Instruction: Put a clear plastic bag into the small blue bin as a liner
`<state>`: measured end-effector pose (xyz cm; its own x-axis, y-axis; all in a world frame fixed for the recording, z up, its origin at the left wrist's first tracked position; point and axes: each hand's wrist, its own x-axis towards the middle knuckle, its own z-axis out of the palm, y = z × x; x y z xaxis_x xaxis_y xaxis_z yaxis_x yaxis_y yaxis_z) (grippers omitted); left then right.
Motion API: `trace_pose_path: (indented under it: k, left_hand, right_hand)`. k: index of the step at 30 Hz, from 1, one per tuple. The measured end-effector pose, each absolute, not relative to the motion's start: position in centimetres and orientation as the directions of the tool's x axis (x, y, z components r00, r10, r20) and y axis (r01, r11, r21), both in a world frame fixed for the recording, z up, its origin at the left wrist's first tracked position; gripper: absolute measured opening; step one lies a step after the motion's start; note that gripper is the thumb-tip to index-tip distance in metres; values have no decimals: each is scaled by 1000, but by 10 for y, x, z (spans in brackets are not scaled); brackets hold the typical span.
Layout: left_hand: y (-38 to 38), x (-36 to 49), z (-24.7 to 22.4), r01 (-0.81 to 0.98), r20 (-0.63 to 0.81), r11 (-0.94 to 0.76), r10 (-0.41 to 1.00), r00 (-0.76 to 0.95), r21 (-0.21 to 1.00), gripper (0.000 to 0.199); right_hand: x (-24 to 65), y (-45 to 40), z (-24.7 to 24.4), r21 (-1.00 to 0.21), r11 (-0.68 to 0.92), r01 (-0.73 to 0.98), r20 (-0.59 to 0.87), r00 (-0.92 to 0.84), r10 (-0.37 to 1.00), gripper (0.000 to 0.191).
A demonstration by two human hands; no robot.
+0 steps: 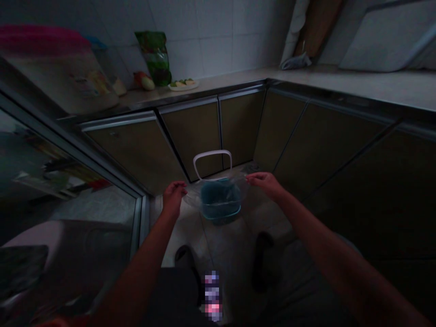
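Note:
A clear plastic bag (pixel 194 196) is stretched sideways between my two hands, over a teal bin (pixel 220 200) on the tiled floor. My left hand (pixel 173 195) pinches the bag's left edge. On the opposite side my right hand (pixel 265 181) grips its right edge between thumb and fingers. Through the film the bin's inside and rim show dimly. Behind the bag stands the bin's white frame-like lid or handle (pixel 213 153), raised upright. How far the bag reaches into the bin I cannot tell.
Low cabinets (pixel 190 131) close in the corner behind the bin. On the counter are a large pink-lidded container (pixel 68 77), a green packet (pixel 156 56), onions (pixel 145 81) and a plate of cut pieces (pixel 184 87). A glass sliding door (pixel 138 222) stands at left. My slippered feet are below.

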<state>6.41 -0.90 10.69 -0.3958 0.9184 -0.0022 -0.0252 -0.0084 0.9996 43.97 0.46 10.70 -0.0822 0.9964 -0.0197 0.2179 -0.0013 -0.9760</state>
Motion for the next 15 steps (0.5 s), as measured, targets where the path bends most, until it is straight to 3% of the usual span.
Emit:
trace_pose_path:
  k: [6,11,15]
  left_hand:
    - [-61,51,177,-97,56,-90,950,-308,991,28]
    - [-103,38,231,-97,85,-105,977,-194,990,29]
    - [-127,29,260,-124,89,-105,988,-128,987,27]
  right_hand:
    - [440,-26,140,-989,121,83,125,48,991,48]
    - [444,-61,179,-978,170,119,171,-8,985,47]
    - [451,-91,215,-984,137,118,126,-102,987,43]
